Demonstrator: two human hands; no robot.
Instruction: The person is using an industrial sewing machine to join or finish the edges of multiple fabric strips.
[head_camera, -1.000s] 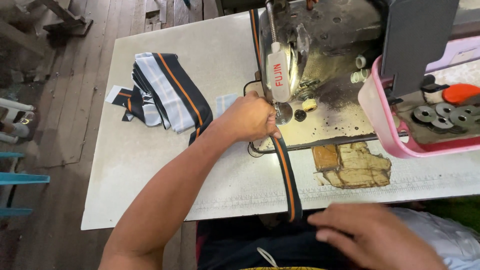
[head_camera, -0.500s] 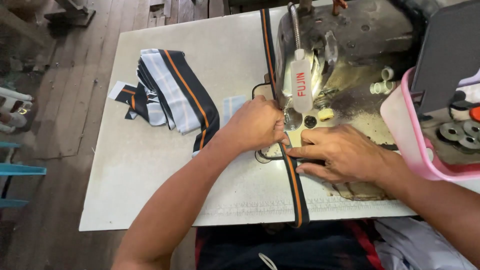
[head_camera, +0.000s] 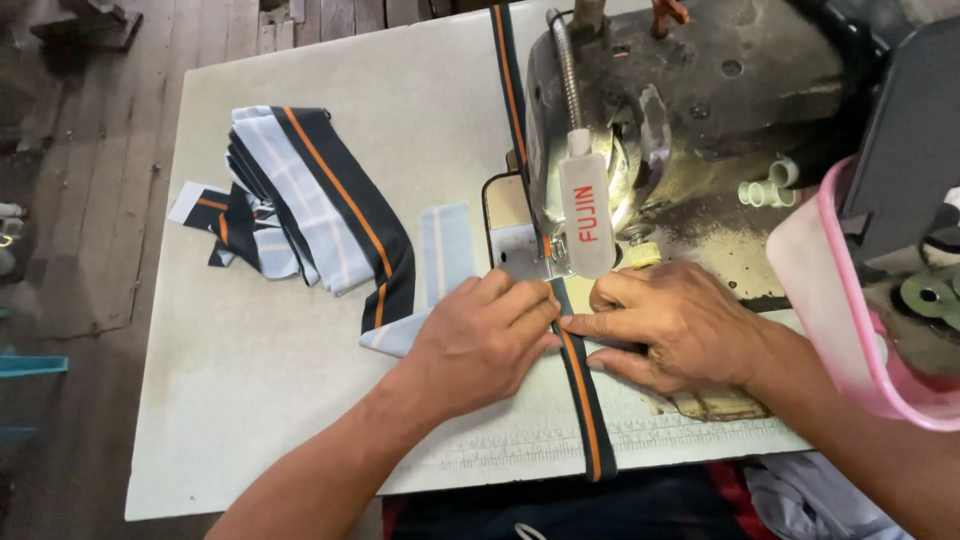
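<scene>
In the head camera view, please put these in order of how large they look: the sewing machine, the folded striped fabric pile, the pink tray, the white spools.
1. sewing machine
2. folded striped fabric pile
3. pink tray, though it is cut off by the frame edge and lies nearer the camera, so this rank is unsure
4. white spools

A sewing workshop: worn industrial sewing machine (head_camera: 690, 130) (plank floor (head_camera: 90, 150) beneath).

A single head-worn camera looks steeply down, close over the white table (head_camera: 250, 400) and sewing machine (head_camera: 700, 110), facing forward.
</scene>
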